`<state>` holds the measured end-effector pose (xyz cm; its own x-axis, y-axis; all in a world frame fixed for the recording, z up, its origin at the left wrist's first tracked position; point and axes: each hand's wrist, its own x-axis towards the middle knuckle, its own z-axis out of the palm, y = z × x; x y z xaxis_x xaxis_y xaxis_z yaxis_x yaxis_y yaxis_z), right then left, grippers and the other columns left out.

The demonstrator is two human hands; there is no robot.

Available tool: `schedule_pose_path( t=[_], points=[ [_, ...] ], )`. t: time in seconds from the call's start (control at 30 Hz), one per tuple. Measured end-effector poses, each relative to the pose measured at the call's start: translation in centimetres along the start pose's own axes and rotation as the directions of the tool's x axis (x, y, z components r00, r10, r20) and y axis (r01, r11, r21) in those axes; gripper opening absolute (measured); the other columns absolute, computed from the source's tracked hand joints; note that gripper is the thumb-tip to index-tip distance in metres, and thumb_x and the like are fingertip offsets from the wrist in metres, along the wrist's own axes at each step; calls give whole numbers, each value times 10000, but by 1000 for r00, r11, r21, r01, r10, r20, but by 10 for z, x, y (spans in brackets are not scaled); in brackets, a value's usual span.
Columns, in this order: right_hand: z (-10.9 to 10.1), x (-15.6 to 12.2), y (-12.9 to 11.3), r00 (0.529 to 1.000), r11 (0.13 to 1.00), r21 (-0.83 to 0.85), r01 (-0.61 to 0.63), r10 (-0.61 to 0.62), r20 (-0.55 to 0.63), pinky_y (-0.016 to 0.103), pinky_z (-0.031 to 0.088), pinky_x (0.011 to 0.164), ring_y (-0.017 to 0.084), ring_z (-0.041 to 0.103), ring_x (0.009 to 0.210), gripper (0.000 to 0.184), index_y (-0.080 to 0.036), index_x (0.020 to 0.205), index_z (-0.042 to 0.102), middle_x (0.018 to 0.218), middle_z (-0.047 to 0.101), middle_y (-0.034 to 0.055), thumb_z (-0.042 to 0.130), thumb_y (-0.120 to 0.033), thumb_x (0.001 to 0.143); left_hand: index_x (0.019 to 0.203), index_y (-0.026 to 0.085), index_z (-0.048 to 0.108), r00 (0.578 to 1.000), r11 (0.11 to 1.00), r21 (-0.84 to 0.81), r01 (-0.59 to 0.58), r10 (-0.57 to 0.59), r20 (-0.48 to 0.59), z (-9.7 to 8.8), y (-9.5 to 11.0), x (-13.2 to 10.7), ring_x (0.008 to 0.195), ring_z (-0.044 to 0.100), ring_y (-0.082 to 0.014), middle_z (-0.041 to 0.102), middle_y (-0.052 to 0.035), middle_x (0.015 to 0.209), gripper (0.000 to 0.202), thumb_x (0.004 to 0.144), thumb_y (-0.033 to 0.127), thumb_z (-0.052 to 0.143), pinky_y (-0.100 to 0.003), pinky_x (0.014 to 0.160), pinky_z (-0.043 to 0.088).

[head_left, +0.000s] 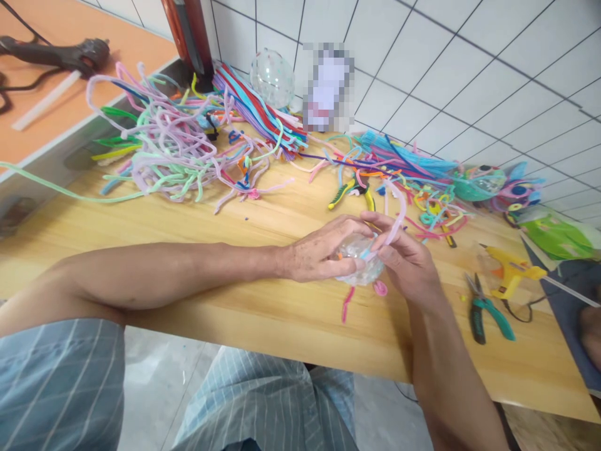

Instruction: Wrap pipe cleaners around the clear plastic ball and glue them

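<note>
My left hand (323, 250) is closed around a transparent plastic ball (370, 273) just above the wooden table, with small coloured bits showing on the ball. From the other side, my right hand (410, 260) pinches a lilac pipe cleaner (400, 210) between thumb and fingers. Its free end curves up and away, while the lower end, with a light blue bit beside it, lies against the ball. Fingers hide much of the ball and the exact contact. Just below it on the table are a pink pipe cleaner piece (347, 304) and a small pink coil (380, 288).
Teal-handled pliers (486, 310) and a yellow glue gun (509, 272) lie at right. Yellow-black pliers (357, 188) lie beyond my hands. A tangled pipe cleaner pile (169, 138) spreads left; another transparent ball (272, 78) stands by the tiled wall. A black glue gun (70, 56) rests far left.
</note>
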<state>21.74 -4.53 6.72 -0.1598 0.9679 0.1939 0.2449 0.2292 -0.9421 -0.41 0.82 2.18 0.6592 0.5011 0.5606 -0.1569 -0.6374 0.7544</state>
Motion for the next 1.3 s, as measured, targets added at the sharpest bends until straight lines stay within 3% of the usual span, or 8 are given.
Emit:
schedule_pose_path(
  t=[0.37,0.7,0.9,1.1,1.3],
  points=[
    [1,-1,-6,995,995,43,-89,86,58,483,681,897,316,708,1283,304,-279,759,771,1503,690,53,824,-550,884,1421,227,499,998,997,39,-59,59,2,1,-4,-1,1408,590,-318,626,-180,1423,471,1027,465,603,-544,1199,498],
    [-1,2,1,993,977,177,-116,108,55,439,675,913,291,733,1253,205,-294,850,801,1544,689,25,862,-489,855,1429,234,519,998,998,18,-57,57,12,1,-3,0,1395,600,-328,633,-172,1424,479,1027,481,606,-553,1197,505],
    [-3,0,4,992,977,189,-104,88,90,453,610,1063,297,666,1389,142,-304,859,799,1540,686,1,833,-435,901,1431,222,506,994,994,36,-106,105,12,1,-3,0,1433,579,-334,626,-186,1440,481,1019,443,618,-552,1212,493],
    [-9,-1,5,987,983,160,-94,71,143,404,570,1104,266,614,1452,82,-346,985,813,1582,650,-37,828,-381,912,1434,228,478,994,993,61,-105,104,15,1,-2,0,1448,566,-334,611,-186,1459,472,1019,412,609,-560,1208,494],
    [-3,0,5,998,985,165,-47,38,57,403,591,1059,258,688,1324,63,-316,907,812,1487,707,-21,852,-356,878,1435,209,466,994,991,74,-110,110,2,2,-1,-2,1397,587,-317,615,-186,1416,449,1049,410,576,-536,1191,509]
  ],
)
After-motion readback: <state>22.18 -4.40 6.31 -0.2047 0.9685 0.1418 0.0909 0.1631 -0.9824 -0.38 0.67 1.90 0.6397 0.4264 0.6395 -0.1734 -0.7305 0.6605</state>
